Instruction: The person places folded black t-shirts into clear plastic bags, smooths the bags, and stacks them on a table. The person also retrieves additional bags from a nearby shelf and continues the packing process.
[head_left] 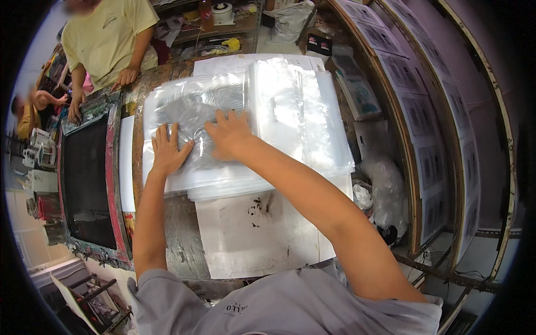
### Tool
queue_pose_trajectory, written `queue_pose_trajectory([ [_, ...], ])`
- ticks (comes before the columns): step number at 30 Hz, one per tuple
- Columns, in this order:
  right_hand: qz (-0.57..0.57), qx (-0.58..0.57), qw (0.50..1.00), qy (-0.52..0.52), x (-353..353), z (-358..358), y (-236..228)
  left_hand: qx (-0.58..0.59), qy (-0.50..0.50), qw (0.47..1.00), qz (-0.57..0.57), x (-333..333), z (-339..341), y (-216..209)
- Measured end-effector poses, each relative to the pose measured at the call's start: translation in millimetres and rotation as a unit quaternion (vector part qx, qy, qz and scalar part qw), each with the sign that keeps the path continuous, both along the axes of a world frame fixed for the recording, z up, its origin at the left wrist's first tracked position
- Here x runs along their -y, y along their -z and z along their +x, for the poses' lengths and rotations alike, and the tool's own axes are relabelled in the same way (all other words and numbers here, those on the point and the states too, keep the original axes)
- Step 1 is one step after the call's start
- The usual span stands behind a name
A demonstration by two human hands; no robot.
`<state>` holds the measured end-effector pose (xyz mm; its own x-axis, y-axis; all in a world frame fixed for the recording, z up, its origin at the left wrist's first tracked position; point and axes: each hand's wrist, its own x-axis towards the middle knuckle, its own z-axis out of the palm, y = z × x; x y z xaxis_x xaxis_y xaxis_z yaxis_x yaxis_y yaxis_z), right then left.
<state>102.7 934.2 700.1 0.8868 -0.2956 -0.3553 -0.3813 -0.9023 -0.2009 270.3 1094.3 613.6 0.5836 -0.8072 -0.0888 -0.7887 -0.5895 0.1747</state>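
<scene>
Both my hands lie on a stack of clear plastic sheets (192, 103) spread over the table. My left hand (168, 152) rests near the stack's left side with its fingers spread. To its right, my right hand (230, 135) presses on the same stack, fingers apart. Ripples and bright reflections run across the plastic around both hands. A second pile of glossy clear sheets (285, 106) lies to the right, beyond my right forearm. Beneath the stacks a white board (251, 240) with dark smudges shows toward me.
A dark printing screen (86, 184) in a red and green frame stands at the left. Across the table a person in a yellow shirt (111, 39) has hands by that frame. Racks holding printed sheets (413, 111) line the right side, near crumpled clear plastic (388, 190).
</scene>
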Motion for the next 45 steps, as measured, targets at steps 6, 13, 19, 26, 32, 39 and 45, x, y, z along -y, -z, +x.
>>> queue_pose_trajectory([
  [6,-0.002,-0.012,0.999,-0.036,2.3,-15.6,9.9,-0.041,0.007,0.997,0.065,4.2,-0.2,-15.8],
  [13,-0.018,0.023,0.999,-0.037,4.0,-26.4,6.6,-0.038,0.031,0.996,0.075,12.0,-3.0,-35.0],
  [19,-0.081,0.176,0.980,-0.048,26.7,-68.8,-30.5,-0.048,0.027,0.998,-0.022,5.0,21.6,-9.7],
  [26,-0.076,0.109,0.990,-0.044,53.7,-120.7,-25.0,-0.061,0.125,0.985,-0.104,11.9,-54.9,-57.5],
  [32,-0.057,0.225,0.972,-0.033,49.0,-128.4,2.7,-0.066,0.127,0.982,-0.123,9.8,-77.3,-37.6],
  [39,0.017,0.364,0.931,-0.021,53.5,-171.7,-13.4,-0.054,0.104,0.991,-0.069,12.0,-82.1,-38.4],
  [45,0.069,0.373,0.921,0.086,97.2,-266.5,-41.9,-0.060,0.164,0.982,-0.077,14.0,-91.8,-62.3],
])
